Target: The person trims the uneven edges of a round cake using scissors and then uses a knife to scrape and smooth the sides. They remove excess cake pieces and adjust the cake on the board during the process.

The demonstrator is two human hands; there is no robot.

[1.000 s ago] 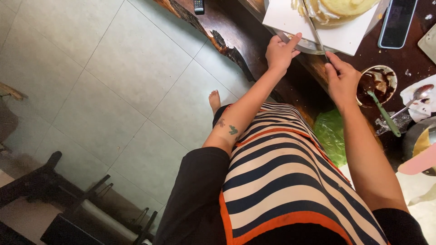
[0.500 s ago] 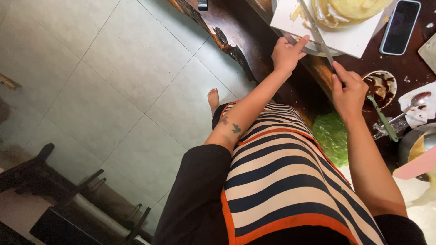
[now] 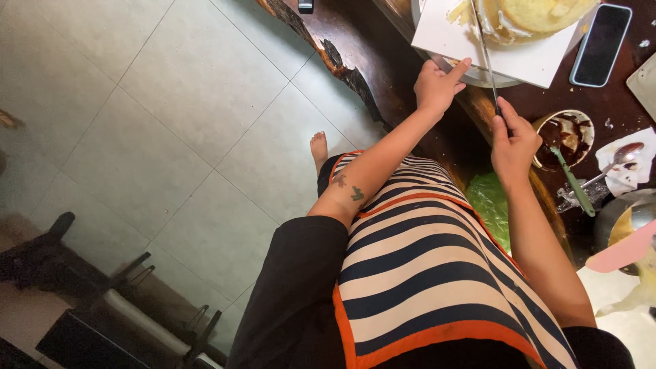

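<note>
A pale yellow cake sits on a white square board at the edge of a dark wooden table. My left hand touches the near edge of the board, its thumb on the white surface. My right hand grips the handle of a long thin knife, and the blade runs up against the cake's side, where cream and crumbs show.
A black phone lies right of the board. A bowl with chocolate residue holds a green spatula. A spoon on a smeared paper, a metal bowl and a pink scraper lie at the right. Tiled floor spreads left.
My view has shifted a little; both hands stay at the board and knife, with the blade pressed further along the cake's side.
</note>
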